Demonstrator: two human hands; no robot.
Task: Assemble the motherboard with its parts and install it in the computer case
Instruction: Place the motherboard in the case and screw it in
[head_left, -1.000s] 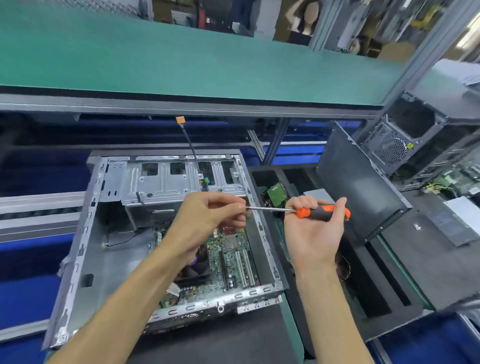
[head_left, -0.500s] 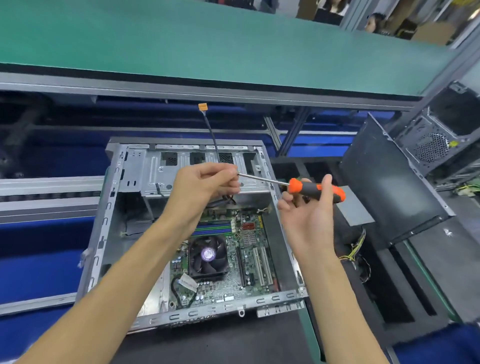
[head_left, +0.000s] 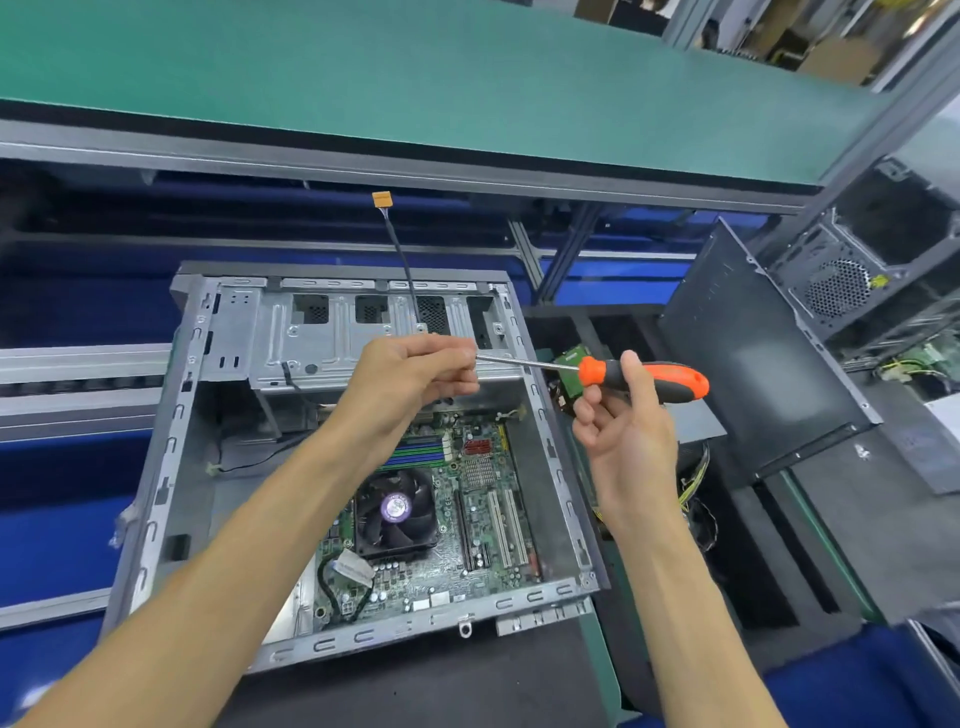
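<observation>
An open computer case (head_left: 166, 467) is shown lying on its side, with the motherboard (head_left: 467, 519) seated on its floor and a cooler fan (head_left: 397, 512) near the board's centre. Above the case, an orange-and-black screwdriver (head_left: 644, 376) is gripped at the handle by the right hand (head_left: 623, 431). The shaft tip is met by the pinched fingertips of the left hand (head_left: 410, 379); a screw may be held there, though none can be resolved.
</observation>
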